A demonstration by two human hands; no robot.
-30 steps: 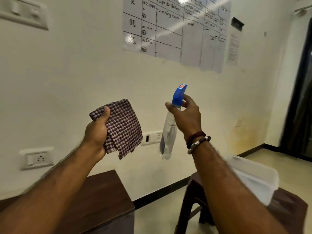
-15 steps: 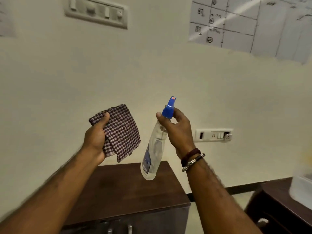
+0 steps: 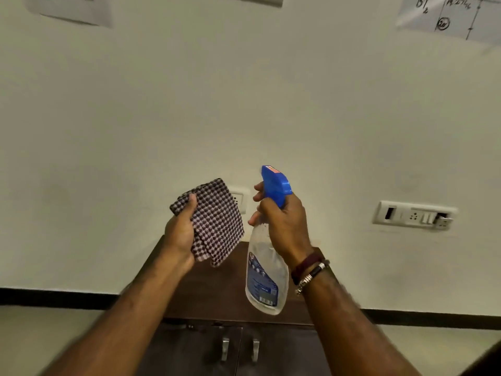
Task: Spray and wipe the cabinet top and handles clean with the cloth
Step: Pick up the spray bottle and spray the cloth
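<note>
A person is holding a cloth and a spray bottle up over a dark cabinet.

At about 8 o'clock from centre, the left hand is gripping the folded checked cloth, thumb lying across its front. Just to its right, at 6 o'clock, the right hand is curling round the neck of the clear spray bottle, fingers wrapping under its blue trigger head; bracelets are circling that wrist. The cabinet top is lying beneath both hands, with two metal handles showing at 6 o'clock. A wall socket is sitting at 3 o'clock.
</note>
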